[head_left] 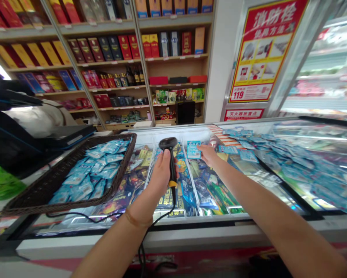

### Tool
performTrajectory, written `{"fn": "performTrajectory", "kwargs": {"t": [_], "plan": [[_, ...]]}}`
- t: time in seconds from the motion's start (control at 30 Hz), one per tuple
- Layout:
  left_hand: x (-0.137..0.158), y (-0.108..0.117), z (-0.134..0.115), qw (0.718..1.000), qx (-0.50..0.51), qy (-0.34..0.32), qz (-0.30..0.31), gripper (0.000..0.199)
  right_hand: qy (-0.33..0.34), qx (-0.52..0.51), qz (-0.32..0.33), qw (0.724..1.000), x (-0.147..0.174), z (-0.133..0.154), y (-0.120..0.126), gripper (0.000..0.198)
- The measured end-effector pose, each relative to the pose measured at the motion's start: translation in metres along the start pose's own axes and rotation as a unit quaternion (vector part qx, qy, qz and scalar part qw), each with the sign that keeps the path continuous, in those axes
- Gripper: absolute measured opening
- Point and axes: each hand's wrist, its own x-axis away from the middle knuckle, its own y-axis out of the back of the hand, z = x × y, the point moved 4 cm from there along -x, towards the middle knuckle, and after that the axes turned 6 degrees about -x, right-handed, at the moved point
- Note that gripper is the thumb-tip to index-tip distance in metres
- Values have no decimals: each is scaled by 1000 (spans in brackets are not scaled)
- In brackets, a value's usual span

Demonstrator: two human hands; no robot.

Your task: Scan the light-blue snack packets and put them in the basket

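My left hand [161, 170] is closed around the handle of a black barcode scanner [171, 156], whose head points away from me over the glass-topped freezer. A black cable runs down from its base. Pinched in my right hand [208, 155] is a small light-blue packet [194, 150], held by its right edge just right of the scanner's head. To the left, a dark brown wicker basket [126, 164] holds many similar blue packets [95, 170]. Farther right, a loose spread of blue packets [295, 158] lies across the freezer top.
Under the glass of the chest freezer [127, 241] lie colourful packaged goods, parted by white wire dividers [192, 181]. Shelves of boxed goods [133, 61] line the back wall. A red and yellow poster [263, 50] hangs right of them. A green bag [2, 181] sits at the left edge.
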Motion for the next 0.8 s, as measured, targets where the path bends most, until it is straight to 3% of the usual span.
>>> {"fn": "performTrajectory", "kwargs": {"t": [0.13, 0.27, 0.4, 0.53, 0.6, 0.67, 0.8], "plan": [[-6, 64, -46, 990, 58, -33, -120, 54, -36, -1, 29, 999, -5, -11, -56, 19], [-1, 139, -81, 962, 94, -79, -243, 45, -69, -6, 88, 994, -6, -17, -143, 16], [11, 196, -89, 936, 112, -75, -326, 37, -102, -6, 150, 983, 5, -31, -245, 14], [23, 221, -83, 922, 139, -61, -357, 39, -127, -12, 209, 969, 26, -49, -329, 6], [26, 222, -80, 923, 143, -50, -353, 40, -138, -9, 218, 966, 34, -55, -350, 6], [25, 219, -77, 924, 143, -43, -352, 42, -136, -9, 212, 968, 37, -57, -354, 10], [16, 206, -72, 928, 137, -58, -343, 44, -111, -23, 193, 975, 27, -52, -315, 20]]}}
